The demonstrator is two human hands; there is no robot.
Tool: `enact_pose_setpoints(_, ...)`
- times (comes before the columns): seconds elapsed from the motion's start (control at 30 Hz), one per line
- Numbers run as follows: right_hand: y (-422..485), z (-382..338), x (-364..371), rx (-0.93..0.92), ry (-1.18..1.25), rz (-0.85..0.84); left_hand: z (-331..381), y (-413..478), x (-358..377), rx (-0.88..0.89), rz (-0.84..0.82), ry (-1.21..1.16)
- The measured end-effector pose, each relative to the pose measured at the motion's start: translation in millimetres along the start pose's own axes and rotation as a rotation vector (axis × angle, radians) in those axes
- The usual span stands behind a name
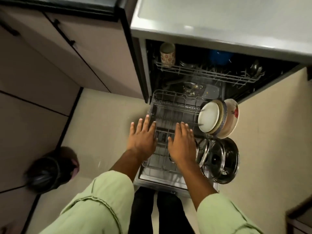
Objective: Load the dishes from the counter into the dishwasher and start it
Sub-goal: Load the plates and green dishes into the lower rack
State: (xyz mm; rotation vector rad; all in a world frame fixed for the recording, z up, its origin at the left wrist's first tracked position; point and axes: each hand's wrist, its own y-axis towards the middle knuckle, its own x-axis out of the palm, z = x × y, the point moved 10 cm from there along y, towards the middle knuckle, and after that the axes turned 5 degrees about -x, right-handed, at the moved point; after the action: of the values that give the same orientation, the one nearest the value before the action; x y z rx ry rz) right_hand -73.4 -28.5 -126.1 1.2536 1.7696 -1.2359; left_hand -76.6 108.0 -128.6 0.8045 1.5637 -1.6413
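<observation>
The dishwasher stands open under the counter, its lower rack (170,105) pulled out over the lowered door (168,182). Plates (209,115) and a floral bowl (232,119) stand upright at the rack's right side, with steel lids and a pot (224,159) below them. My left hand (142,135) lies flat, fingers straight, over the rack's left edge. My right hand (182,142) is spread flat over the rack's middle. Neither holds anything. The upper rack (211,73) carries a floral mug (167,54), a blue bowl (219,56) and some utensils.
A grey counter (219,19) runs above the dishwasher. Beige cabinets with black handles (64,32) fill the left. A black-lined bin (49,169) stands on the floor at lower left. Pale floor tiles lie on both sides of the door.
</observation>
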Motion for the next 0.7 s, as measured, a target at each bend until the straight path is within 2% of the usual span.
enact_pose_setpoints(0.33, -37, -115, -83, -0.365, -0.112, 0.142, -86, -98, -114, -0.169, 0.237, -0.042)
enact_pose_setpoints(0.5, -36, -207, -122, -0.543, -0.179, 0.289, -145, -133, -177, -0.245, 0.408, -0.057)
enact_pose_setpoints(0.7, -42, -345, -158, -0.692, -0.24, 0.415, -250, -188, -247, -0.317, 0.597, -0.056)
